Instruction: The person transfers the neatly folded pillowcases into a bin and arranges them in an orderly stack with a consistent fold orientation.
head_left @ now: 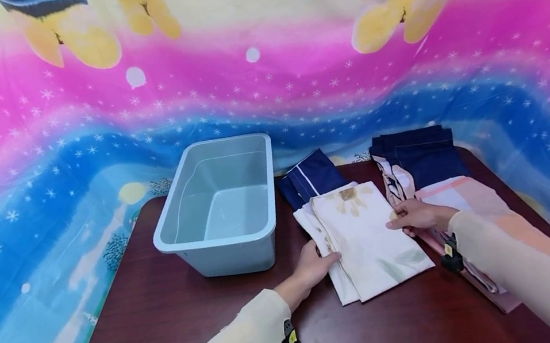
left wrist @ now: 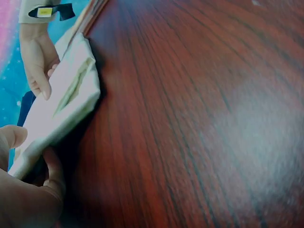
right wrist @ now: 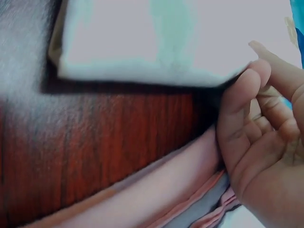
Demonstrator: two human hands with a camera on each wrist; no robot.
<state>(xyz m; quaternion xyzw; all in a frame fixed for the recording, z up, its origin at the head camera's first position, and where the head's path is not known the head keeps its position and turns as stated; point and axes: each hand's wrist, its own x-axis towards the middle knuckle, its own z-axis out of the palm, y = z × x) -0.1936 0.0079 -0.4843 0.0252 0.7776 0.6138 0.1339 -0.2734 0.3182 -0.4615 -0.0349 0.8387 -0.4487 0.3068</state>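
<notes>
A white folded cloth (head_left: 373,240) with a yellow-brown flower and green leaf print lies in front of me, in at least two layers. My left hand (head_left: 312,268) pinches its left edge, thumb on top and fingers beneath, as the left wrist view shows. At the opposite edge my right hand (head_left: 419,215) holds the cloth (right wrist: 166,42) between thumb and fingers. Under its far end sits a navy folded cloth (head_left: 321,168) with a white stripe, partly covered.
A light blue-grey plastic tub (head_left: 221,257) stands on the dark red-brown table (head_left: 171,330), left of the cloth. To the right lie a stack of peach and pink folded cloth (head_left: 499,208) and navy folded cloth (head_left: 424,155). A patterned curtain (head_left: 263,80) hangs behind.
</notes>
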